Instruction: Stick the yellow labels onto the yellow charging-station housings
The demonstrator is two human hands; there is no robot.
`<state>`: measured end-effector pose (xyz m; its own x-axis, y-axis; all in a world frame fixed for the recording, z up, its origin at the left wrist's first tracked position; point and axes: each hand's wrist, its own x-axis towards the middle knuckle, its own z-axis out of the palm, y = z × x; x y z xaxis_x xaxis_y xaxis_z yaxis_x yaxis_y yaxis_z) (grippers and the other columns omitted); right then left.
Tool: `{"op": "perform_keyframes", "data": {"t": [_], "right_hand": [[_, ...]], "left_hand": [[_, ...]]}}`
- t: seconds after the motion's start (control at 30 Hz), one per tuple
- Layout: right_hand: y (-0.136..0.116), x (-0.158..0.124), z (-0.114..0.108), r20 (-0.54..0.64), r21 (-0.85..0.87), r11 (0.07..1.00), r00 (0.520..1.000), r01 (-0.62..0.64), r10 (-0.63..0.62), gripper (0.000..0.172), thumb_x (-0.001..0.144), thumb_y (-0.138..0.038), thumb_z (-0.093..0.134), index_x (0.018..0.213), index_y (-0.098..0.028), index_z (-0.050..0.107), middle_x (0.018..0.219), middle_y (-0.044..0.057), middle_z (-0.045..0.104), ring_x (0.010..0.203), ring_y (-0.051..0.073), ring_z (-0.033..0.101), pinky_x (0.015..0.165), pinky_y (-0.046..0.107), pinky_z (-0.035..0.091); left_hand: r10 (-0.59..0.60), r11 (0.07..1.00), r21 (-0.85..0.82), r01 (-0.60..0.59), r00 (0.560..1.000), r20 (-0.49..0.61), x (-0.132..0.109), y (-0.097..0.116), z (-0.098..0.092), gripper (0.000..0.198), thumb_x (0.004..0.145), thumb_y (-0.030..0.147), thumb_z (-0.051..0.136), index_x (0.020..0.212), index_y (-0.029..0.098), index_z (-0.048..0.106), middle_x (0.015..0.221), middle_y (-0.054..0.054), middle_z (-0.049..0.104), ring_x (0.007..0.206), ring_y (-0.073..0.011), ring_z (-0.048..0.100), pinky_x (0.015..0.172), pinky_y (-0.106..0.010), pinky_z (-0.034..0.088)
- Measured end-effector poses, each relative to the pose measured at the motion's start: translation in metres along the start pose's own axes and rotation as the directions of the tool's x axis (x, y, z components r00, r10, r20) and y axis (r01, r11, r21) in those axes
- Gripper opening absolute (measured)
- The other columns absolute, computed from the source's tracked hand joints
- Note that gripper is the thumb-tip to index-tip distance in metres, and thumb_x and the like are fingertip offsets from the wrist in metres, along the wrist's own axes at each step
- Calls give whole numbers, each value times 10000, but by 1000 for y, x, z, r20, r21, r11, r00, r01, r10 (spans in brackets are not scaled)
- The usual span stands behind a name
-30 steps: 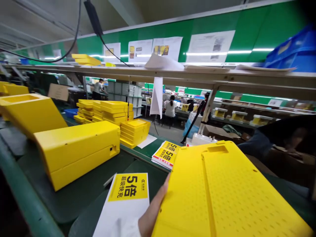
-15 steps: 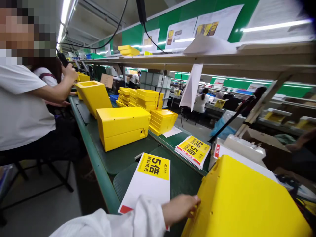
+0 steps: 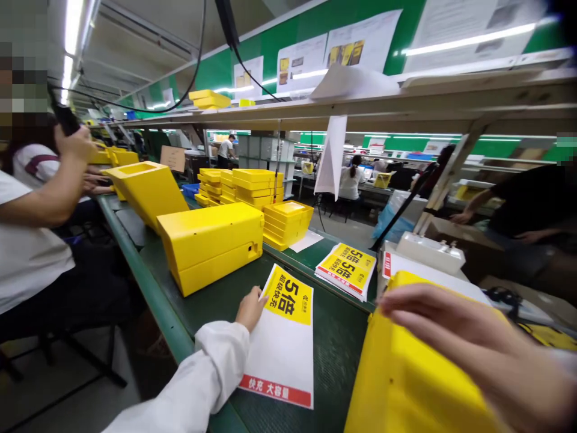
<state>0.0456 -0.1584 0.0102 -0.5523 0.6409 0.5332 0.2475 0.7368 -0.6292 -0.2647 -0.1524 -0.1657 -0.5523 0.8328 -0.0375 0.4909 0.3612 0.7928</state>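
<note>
My left hand (image 3: pixel 250 308), in a white sleeve, has its fingertips at the left edge of a white printed sheet with a yellow panel (image 3: pixel 282 343). The sheet lies flat on the green bench mat (image 3: pixel 336 367). My right hand (image 3: pixel 469 331), blurred, lies across the top of a large yellow plastic housing (image 3: pixel 406 379), which fills the lower right. Its fingers point left and curve over the upper edge. The underside of the housing is hidden from me.
Further along the bench are a yellow housing (image 3: pixel 210 252), a tilted one (image 3: pixel 146 189), yellow tray stacks (image 3: pixel 287 224) and printed sheets (image 3: pixel 346 272). A white box (image 3: pixel 430 252) stands right. Co-workers sit left (image 3: pixel 31 252) and right (image 3: pixel 532 204).
My left hand has moved from the housing to the sheet, which now lies turned on the mat. My right hand has come into view on the housing. The view has swung slightly left.
</note>
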Motion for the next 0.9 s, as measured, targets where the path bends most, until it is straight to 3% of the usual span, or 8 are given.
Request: {"op": "perform_keyframes", "data": {"t": [0.07, 0.13, 0.23, 0.33, 0.6, 0.77, 0.83, 0.9], "right_hand": [[4, 21, 32, 198, -29, 999, 980, 34, -27, 144, 782, -220, 563, 882, -268, 655, 888, 26, 688, 797, 181, 653, 703, 300, 559], [13, 38, 64, 253, -107, 985, 962, 132, -102, 211, 754, -145, 565, 936, -211, 648, 1006, 61, 667, 946, 211, 622, 843, 375, 516], [25, 48, 91, 206, -183, 958, 962, 220, -181, 251, 745, -144, 608, 994, -164, 626, 1097, 99, 634, 1032, 229, 582, 906, 397, 476], [28, 45, 90, 89, -170, 954, 968, 247, -235, 185, 775, -158, 593, 955, -165, 634, 1004, 86, 674, 950, 205, 624, 839, 332, 518], [22, 37, 80, -27, -22, 952, 952, 304, -305, 160, 840, -225, 519, 866, -203, 675, 908, 62, 702, 857, 162, 655, 766, 264, 537], [14, 38, 78, 98, 312, 950, 995, -15, -16, 138, 790, -237, 554, 811, -200, 686, 860, 53, 696, 807, 166, 634, 738, 293, 501], [16, 42, 75, 143, 416, 884, 975, -213, 168, 156, 756, -304, 573, 744, -185, 673, 776, 42, 682, 737, 168, 613, 688, 297, 480], [23, 48, 72, 84, 514, 787, 933, -341, 349, 205, 702, -372, 602, 692, -172, 644, 691, 22, 649, 676, 159, 581, 672, 300, 458]], "left_hand": [[62, 987, -152, -59, 998, 14, -15, 29, 2, 195, 832, 354, 475, 771, 170, 473, 702, 0, 520, 707, -165, 526, 702, -334, 420], [134, 937, -331, -109, 990, 53, -37, 60, -1, 289, 831, 465, 424, 741, 191, 412, 671, 8, 511, 655, -157, 522, 623, -291, 418], [240, 807, -577, -122, 962, 132, -75, 98, -11, 387, 832, 575, 318, 796, 198, 395, 730, -8, 547, 631, -145, 533, 577, -258, 416], [343, 636, -770, -44, 910, 231, -102, 116, -18, 323, 817, 515, 449, 872, 198, 431, 750, 5, 551, 583, -108, 494, 565, -231, 392], [441, 779, -477, -406, 897, -43, -105, 112, -20, 255, 852, 428, 441, 744, 200, 477, 660, 24, 514, 603, -116, 466, 555, -219, 353], [535, 798, -297, -525, 843, -53, -108, 114, -27, 208, 870, 380, 407, 782, 210, 490, 645, 31, 516, 552, -112, 460, 519, -219, 325], [554, 798, -290, -528, 832, 9, -107, 112, -31, 214, 870, 384, 399, 794, 211, 501, 639, 30, 509, 553, -117, 458, 524, -219, 323], [493, 832, -328, -447, 867, 69, -99, 102, -36, 237, 859, 427, 401, 823, 213, 498, 661, 23, 517, 576, -127, 464, 536, -218, 335]]}}
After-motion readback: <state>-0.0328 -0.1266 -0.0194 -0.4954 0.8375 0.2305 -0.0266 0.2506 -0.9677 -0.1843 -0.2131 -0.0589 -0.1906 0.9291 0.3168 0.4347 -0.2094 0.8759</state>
